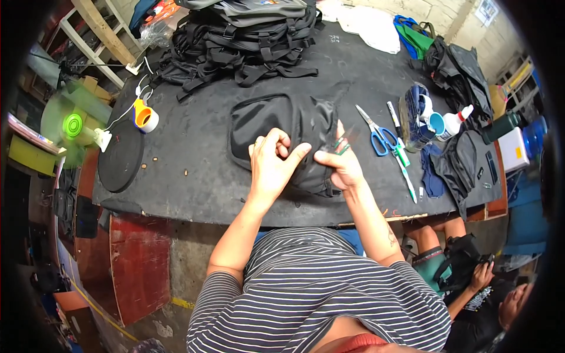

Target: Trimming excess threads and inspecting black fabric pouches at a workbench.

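Note:
A black fabric bag (256, 126) with a rounded, piped panel lies before me on the dark table. My left hand (272, 165) is closed over its middle, fingers curled and thumb pressed to the cloth near a seam. On the right side of the bag, my right hand (342, 165) grips the fabric, its thumb pointing toward the left hand. A small green item (341, 147) shows among the right fingers; blur hides what kind it is. Blue-handled scissors (382, 140) lie to the right, beside a marker (394, 117) and a white-and-green pen-like tool (407, 179).
Black backpacks (241, 47) are piled at the far side. Tape rolls (144, 117) and a round black piece (122, 159) lie left, near a green fan (73, 126). A glue bottle (456, 122) and dark cloth pieces stand right. A person (471, 282) sits at lower right.

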The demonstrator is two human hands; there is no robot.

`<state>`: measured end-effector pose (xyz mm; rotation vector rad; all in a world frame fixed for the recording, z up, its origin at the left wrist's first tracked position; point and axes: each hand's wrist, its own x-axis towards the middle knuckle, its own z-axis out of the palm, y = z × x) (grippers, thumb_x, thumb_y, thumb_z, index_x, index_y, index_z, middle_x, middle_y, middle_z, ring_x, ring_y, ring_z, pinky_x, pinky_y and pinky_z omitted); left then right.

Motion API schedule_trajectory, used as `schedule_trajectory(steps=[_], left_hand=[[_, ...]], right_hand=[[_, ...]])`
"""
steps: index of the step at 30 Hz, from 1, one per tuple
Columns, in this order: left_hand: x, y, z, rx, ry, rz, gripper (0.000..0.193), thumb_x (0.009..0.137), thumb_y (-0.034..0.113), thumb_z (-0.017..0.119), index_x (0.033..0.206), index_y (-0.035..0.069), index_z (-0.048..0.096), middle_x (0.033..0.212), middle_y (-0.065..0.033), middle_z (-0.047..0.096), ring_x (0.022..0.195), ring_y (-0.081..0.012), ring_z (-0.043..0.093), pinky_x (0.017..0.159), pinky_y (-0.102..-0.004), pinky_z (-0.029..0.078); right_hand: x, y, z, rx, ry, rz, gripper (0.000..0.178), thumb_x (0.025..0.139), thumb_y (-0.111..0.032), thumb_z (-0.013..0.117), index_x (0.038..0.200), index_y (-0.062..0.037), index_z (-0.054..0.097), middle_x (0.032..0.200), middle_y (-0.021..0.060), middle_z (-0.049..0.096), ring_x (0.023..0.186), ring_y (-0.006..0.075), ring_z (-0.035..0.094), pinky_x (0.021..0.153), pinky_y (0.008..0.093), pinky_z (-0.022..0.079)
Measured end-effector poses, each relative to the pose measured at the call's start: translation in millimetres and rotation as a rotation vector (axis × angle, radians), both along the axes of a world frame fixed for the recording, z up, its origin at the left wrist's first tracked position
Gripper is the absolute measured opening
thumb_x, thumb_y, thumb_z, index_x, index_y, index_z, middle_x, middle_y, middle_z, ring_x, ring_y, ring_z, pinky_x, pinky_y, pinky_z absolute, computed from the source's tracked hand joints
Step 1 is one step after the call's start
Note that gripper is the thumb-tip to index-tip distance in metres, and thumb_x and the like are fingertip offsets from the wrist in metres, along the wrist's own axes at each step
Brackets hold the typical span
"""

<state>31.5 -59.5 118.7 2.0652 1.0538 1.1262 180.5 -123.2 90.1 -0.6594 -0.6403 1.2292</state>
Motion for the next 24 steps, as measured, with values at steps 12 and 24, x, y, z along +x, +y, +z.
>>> schedule_trajectory(steps=[12, 24], left_hand=[[-27.6, 26.5, 18.1, -0.229, -0.098, -0.606, 0.043, 0.077, 0.005, 0.065, 0.119, 0.007, 0.055, 0.092, -0.0027, 0.053, 0.081, -0.0109, 0.051, 0.073, -0.0232, 0.043], [-24.9, 25.0, 7.3, 0.235, -0.074, -0.489, 0.034, 0.067, -0.004, 0.066, 0.097, 0.012, 0.070, 0.099, -0.0070, 0.062, 0.088, -0.0220, 0.059, 0.076, -0.0305, 0.048]], right_hand=[[12.5, 15.4, -6.2, -0.016, 0.160, -0.043, 0.062, 0.079, 0.006, 0.057, 0.135, -0.0053, 0.035, 0.126, 0.0149, 0.049, 0.112, 0.0276, 0.054, 0.094, 0.0405, 0.047], [46.3, 14.4, -21.2, -0.274, 0.463, 0.143, 0.040, 0.084, 0.000, 0.056, 0.122, 0.0021, 0.045, 0.111, 0.0199, 0.058, 0.098, 0.0295, 0.062, 0.085, 0.0404, 0.054]])
